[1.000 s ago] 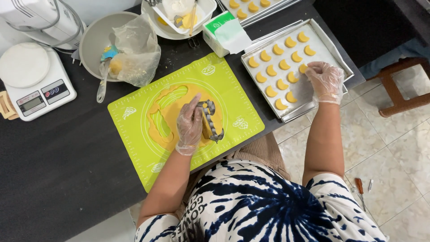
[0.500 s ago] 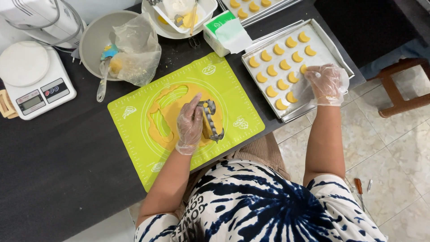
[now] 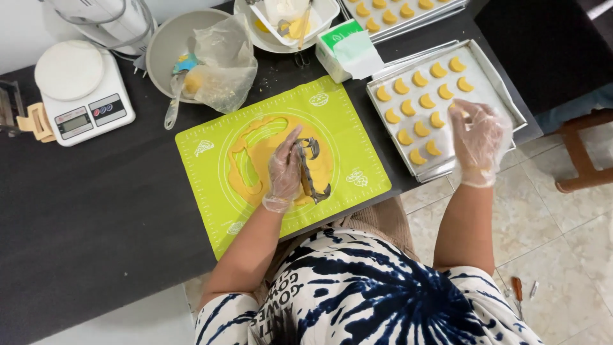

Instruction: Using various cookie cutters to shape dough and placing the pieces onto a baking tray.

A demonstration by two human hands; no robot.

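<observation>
Both hands wear thin, crinkled clear plastic gloves. The left hand lies flat on the rolled sheet of yellow dough, fingers stretched out and loose, closed on nothing — its edge sits just beside a metal cookie cutter, a bent strip of dull steel resting on the dough. The dough is smooth and matte, with curved gaps already cut from it, and it lies in the middle of a bright green silicone mat printed with rings and ruler marks.

The right hand hovers over the near corner of a shallow metal baking tray lined with pale paper; its fingers curl downward, but whether its grip has hold of a piece cannot be told through the glove. Crescent-shaped dough pieces sit in neat rows on the tray, well apart from one another.

On the dark tabletop behind the mat stand a white kitchen scale with a round platform, a grey bowl holding a crumpled plastic bag, and a small green-and-white box — a second tray of cut pieces lies at the far edge.
</observation>
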